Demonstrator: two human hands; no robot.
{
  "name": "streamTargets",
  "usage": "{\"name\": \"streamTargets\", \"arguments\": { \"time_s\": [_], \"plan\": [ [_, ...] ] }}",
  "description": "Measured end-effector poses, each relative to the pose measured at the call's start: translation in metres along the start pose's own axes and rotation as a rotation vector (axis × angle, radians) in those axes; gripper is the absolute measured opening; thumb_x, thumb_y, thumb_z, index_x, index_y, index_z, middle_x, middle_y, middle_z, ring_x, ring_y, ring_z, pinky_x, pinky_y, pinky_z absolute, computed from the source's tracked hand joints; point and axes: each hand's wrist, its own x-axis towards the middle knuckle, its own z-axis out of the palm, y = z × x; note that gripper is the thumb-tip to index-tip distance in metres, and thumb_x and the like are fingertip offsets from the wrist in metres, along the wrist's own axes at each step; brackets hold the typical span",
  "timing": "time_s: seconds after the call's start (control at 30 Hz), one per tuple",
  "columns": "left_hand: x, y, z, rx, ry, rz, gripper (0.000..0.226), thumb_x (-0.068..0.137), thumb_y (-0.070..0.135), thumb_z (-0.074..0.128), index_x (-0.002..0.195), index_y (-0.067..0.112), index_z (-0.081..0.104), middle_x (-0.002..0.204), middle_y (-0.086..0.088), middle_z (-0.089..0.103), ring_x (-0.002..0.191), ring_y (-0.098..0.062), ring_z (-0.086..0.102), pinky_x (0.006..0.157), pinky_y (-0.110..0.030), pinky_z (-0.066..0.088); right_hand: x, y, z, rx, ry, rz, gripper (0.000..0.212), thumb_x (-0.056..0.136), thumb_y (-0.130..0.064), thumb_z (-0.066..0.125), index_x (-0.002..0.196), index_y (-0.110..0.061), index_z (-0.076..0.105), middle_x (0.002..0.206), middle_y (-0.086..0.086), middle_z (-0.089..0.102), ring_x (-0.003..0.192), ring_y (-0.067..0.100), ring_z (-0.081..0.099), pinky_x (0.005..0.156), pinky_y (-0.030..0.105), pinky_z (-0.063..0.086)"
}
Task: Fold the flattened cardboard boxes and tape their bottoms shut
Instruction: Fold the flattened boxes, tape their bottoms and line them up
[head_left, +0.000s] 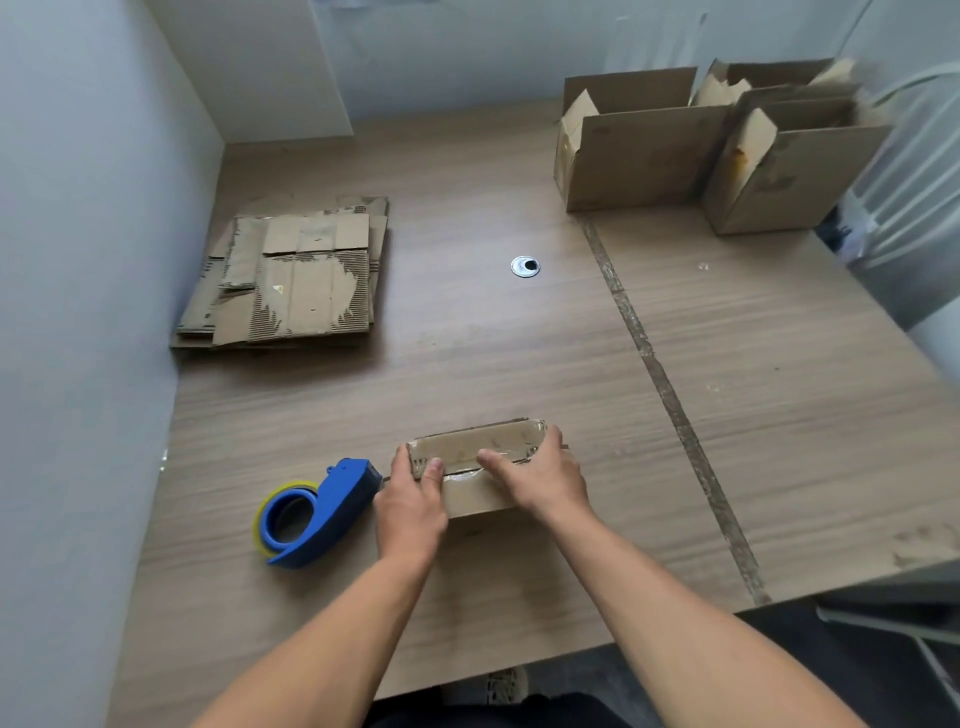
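head view: looking down at a wood-grain worktop (467, 364), with a wall along the left side
flattened cardboard boxes (291, 280): messy, scuffed pile at far left, right up against the wall
tape dispenser (317, 514): blue, yellowish roll in it, lying on its side near the front edge
left hand (413, 499): just right of the tape dispenser, grasping the left end of the small box (478, 467), thumb on top
small box: standing on the worktop near the front, shiny clear tape across its upward face
right hand (540, 478): wrapped round the box's right end, thumb on the taped top too
grommet (525, 266): round metal cable hole, further back
folded boxes (644, 156): open-topped cluster at back right, packed close together
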Motion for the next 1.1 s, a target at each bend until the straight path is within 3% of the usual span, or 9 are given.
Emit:
{"name": "streamTargets", "arguments": {
  "time_s": [0.1,0.2,0.27,0.53,0.67,0.77,0.87,1.0,1.1],
  "plan": [
    [0.002,-0.005,-0.011,-0.012,-0.039,0.025,0.047,0.100,0.039,0.053,0.141,0.016,0.051,0.120,-0.020,0.067,0.115,-0.038,0.059,0.084,-0.034,0.041,-0.004,0.002,0.004,0.023,0.005,-0.031,0.097,0.076,-0.059,0.076,0.148,-0.015,0.028,0.136,0.016,0.057,0.125,0.032,0.054,0.097,0.034,0.043],
    [0.000,-0.015,-0.028,-0.100,-0.167,0.076,0.056,0.098,0.033,0.059,0.150,0.024,0.042,0.137,-0.003,0.060,0.130,-0.019,0.052,0.101,-0.024,0.040,-0.001,0.009,0.005,0.105,0.032,-0.041,0.083,0.076,-0.053,0.079,0.139,-0.016,0.042,0.128,0.013,0.063,0.118,0.032,0.058,0.094,0.034,0.046],
    [-0.008,-0.028,-0.035,-0.176,-0.245,0.103,0.060,0.093,0.025,0.067,0.149,0.024,0.043,0.135,0.008,0.059,0.126,-0.006,0.054,0.097,-0.011,0.041,-0.001,0.009,0.004,0.149,0.038,-0.045,0.074,0.076,-0.049,0.081,0.132,-0.016,0.047,0.123,0.012,0.065,0.115,0.031,0.060,0.091,0.033,0.047],
    [-0.040,-0.032,-0.008,-0.185,0.014,-0.070,0.050,0.095,0.037,0.062,0.143,0.024,0.054,0.132,0.000,0.065,0.123,-0.015,0.058,0.094,-0.022,0.040,-0.002,0.007,0.011,0.140,0.079,-0.043,0.070,0.077,-0.050,0.080,0.126,-0.010,0.046,0.122,0.016,0.064,0.113,0.035,0.059,0.088,0.037,0.047],
    [-0.048,-0.041,-0.002,-0.440,0.013,-0.146,0.057,0.090,0.031,0.071,0.143,0.027,0.051,0.133,0.009,0.062,0.113,0.000,0.059,0.098,-0.016,0.040,0.000,0.008,0.012,0.137,0.086,-0.042,0.069,0.078,-0.051,0.078,0.123,-0.010,0.045,0.121,0.017,0.064,0.111,0.037,0.060,0.089,0.039,0.049],
    [-0.054,-0.048,-0.001,-0.395,0.009,-0.111,0.046,0.091,0.026,0.070,0.136,0.029,0.058,0.125,0.013,0.065,0.112,-0.001,0.059,0.092,-0.008,0.038,0.000,0.008,0.013,0.134,0.094,-0.046,0.069,0.079,-0.052,0.077,0.124,-0.011,0.045,0.122,0.017,0.064,0.111,0.037,0.060,0.089,0.039,0.049],
    [-0.050,-0.046,-0.003,-0.352,0.052,-0.088,0.033,0.093,0.029,0.068,0.126,0.024,0.069,0.114,0.009,0.073,0.107,-0.006,0.064,0.089,-0.015,0.043,-0.001,0.008,0.014,0.130,0.098,-0.047,0.067,0.081,-0.051,0.076,0.123,-0.010,0.045,0.122,0.018,0.063,0.111,0.037,0.059,0.087,0.038,0.046],
    [-0.038,-0.049,-0.013,-0.311,0.017,-0.053,0.006,0.089,0.032,0.072,0.090,0.027,0.072,0.079,0.018,0.072,0.082,-0.005,0.065,0.070,-0.013,0.044,-0.001,0.005,0.013,0.124,0.101,-0.028,0.066,0.081,-0.051,0.076,0.122,-0.009,0.046,0.121,0.020,0.063,0.111,0.039,0.059,0.086,0.039,0.046],
    [-0.030,-0.056,-0.023,-0.219,-0.029,0.015,0.017,0.085,0.033,0.077,0.076,0.024,0.066,0.073,0.016,0.069,0.073,0.000,0.062,0.065,-0.014,0.044,-0.003,0.006,0.013,0.117,0.099,-0.037,0.066,0.080,-0.052,0.076,0.121,-0.009,0.046,0.120,0.021,0.064,0.110,0.039,0.060,0.085,0.039,0.046]
  ]
}}
